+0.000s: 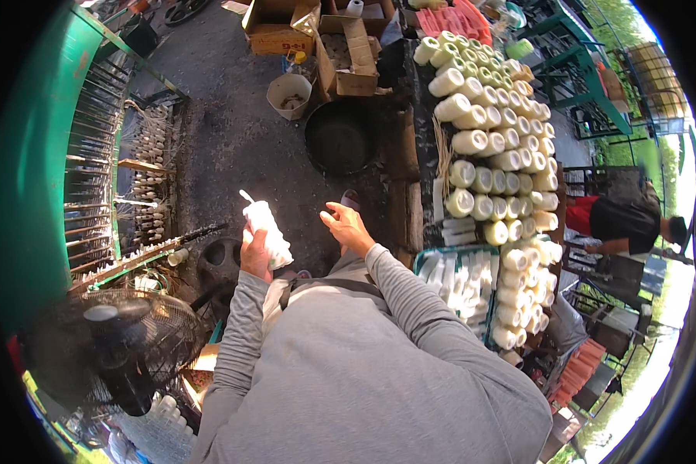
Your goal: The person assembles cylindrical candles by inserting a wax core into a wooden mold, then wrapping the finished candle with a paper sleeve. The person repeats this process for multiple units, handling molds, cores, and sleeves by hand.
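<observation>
A white bundle (265, 226) was clasped by the left hand (255, 252)
Right hand (350, 230) was loosely spread, pale rolls (469, 142) to its right

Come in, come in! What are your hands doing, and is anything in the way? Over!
Left hand gripping white bundle. Right hand open, holding nothing visible. Black basin ahead, apart from both hands. Over.
</observation>
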`<state>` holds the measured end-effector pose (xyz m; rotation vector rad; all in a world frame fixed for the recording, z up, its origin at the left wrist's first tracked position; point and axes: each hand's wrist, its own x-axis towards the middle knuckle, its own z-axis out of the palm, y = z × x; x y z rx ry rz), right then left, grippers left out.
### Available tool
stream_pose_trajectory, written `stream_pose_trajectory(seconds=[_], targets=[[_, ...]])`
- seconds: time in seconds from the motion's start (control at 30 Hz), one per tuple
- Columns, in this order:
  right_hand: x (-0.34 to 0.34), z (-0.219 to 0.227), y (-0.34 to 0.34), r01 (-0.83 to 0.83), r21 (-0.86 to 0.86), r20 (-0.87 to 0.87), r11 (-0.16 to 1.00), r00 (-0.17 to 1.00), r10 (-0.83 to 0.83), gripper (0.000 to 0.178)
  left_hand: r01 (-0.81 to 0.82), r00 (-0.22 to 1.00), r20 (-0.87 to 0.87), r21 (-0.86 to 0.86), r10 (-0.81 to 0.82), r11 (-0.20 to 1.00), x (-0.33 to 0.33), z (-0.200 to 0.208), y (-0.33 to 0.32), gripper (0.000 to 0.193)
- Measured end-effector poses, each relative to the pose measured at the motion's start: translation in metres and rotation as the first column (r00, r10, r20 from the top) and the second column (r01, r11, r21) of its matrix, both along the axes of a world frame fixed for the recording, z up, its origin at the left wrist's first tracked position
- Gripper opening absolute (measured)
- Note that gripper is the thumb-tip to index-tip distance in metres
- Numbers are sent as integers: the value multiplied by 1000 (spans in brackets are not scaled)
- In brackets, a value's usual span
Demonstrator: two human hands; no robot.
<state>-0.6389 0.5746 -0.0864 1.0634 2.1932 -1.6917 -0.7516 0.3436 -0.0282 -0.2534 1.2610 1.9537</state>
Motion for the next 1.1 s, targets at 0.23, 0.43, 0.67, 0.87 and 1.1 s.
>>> stream_pose_trajectory(seconds=[0.23, 0.43, 0.67, 0.87, 1.1], targets=[[-93, -158, 134, -146, 151, 297, 978, 950, 96, 62, -57, 964, 261, -6, 56, 998, -68, -89, 77, 51], [-166, -352, 205, -195, 216, 415, 957, 905, 91, 60, 203, 949, 243, 13, -200, 979, -136, -248, 141, 73], [-200, -631, 229, -435, 173, 547, 884, 789, 281, 62, 189, 938, 312, -99, -150, 977, -186, -334, 173, 88], [-210, -718, 233, -370, 203, 509, 906, 831, 225, 75, 101, 924, 379, -99, -57, 990, -226, -335, 181, 92], [-205, -718, 217, -351, 195, 554, 916, 810, 192, 94, 113, 912, 406, -116, -57, 987, -240, -339, 191, 90]])
